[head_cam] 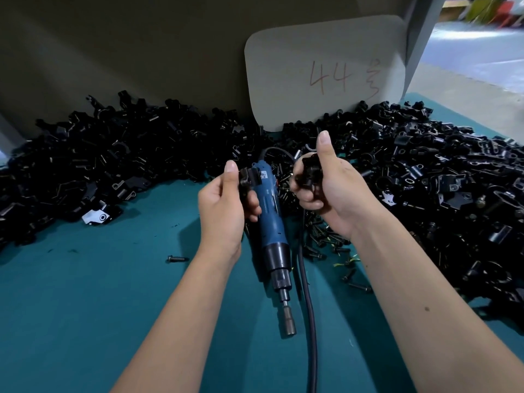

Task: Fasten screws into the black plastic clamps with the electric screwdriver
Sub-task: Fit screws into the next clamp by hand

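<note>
On the teal desk (pixel 85 307), a lone screw (pixel 177 259) lies left of the left hand (pixel 224 207), whose grip pinches a black clamp (pixel 250 178). The blue electric screwdriver (pixel 272 222) lies flat between the hands, bit toward the person. The right hand (pixel 329 191) grips another clamp (pixel 311 169). Loose clamps (pixel 425 171) are heaped behind.

A teal table (pixel 85 307) carries heaped black clamps (pixel 113 154), loose screws (pixel 320 239) (one stray) and the electric screwdriver (pixel 272 222).

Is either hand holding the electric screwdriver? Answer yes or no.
No: the electric screwdriver lies on the table while the left hand and right hand each grip a black clamp.
</note>
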{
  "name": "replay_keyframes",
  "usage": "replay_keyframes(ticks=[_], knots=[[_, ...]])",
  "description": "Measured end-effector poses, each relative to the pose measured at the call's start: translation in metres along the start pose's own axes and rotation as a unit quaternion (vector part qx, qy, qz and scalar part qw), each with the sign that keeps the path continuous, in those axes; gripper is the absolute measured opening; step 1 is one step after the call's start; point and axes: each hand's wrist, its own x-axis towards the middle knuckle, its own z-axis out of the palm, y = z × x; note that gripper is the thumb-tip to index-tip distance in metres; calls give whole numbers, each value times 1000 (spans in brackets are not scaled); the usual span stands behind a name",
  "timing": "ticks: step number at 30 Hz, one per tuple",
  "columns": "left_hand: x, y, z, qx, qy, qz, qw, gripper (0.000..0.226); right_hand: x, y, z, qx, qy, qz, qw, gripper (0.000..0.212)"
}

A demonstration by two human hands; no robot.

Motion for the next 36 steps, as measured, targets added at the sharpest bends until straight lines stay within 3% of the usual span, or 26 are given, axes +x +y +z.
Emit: replay_keyframes(ticks=[3,9,12,15,25,29,32,36], knots=[[0,0,1,-16,-22,16,999,29,1,0,0,49,-22,-18,998,49],[-2,3,0,-89,-77,-18,993,22,3,3,2,96,-53,-77,991,22],[-2,2,-1,-54,-76,18,995,34,4,4,2,71,-39,-91,992,30],[-2,1,0,-35,-61,39,997,30,4,4,2,53,-24,-98,994,50],[1,7,1,-145,-35,-41,988,8,8,4,-8,99,45,-75,991,35],[2,6,-1,-147,-42,-39,988,23,8,1,-14,117,36,-73,990,30],[2,5,1,-153,-48,-40,986,21,7,-1,-16,70,15,-87,994,26],[2,3,1,-139,-70,-29,987,25,8,0,-15,-43,-27,-135,990,39]])
